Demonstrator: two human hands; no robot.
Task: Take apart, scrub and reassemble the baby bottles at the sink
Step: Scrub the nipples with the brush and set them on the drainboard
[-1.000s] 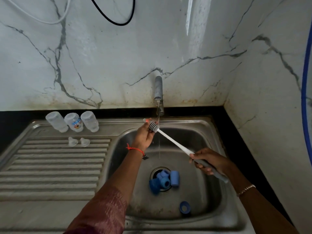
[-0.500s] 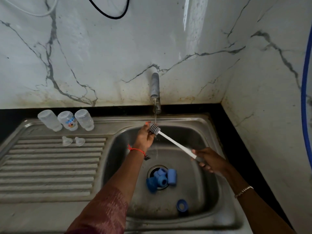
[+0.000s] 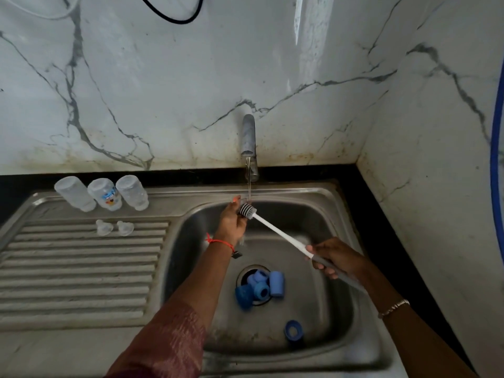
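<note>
My left hand [image 3: 231,222] is curled round a small clear part, mostly hidden, under the running tap [image 3: 248,137]. My right hand [image 3: 335,257] grips the grey handle of a white bottle brush [image 3: 278,233], whose ribbed head [image 3: 246,210] presses against my left fingers. Three clear bottle bodies [image 3: 105,197] stand upside down at the back of the drainboard. Two clear teats [image 3: 103,227] sit just in front of them. Several blue caps and collars [image 3: 259,287] lie piled over the drain, and one blue ring [image 3: 293,330] lies alone near the basin's front.
The steel sink basin [image 3: 341,214] sits in a corner of marble walls, with one wall close on the right. A ribbed drainboard [image 3: 81,268] stretches to the left. A blue hose [image 3: 495,159] hangs at the far right edge.
Almost nothing differs. The brush head stays against my left fingers under the water, and the view has shifted slightly.
</note>
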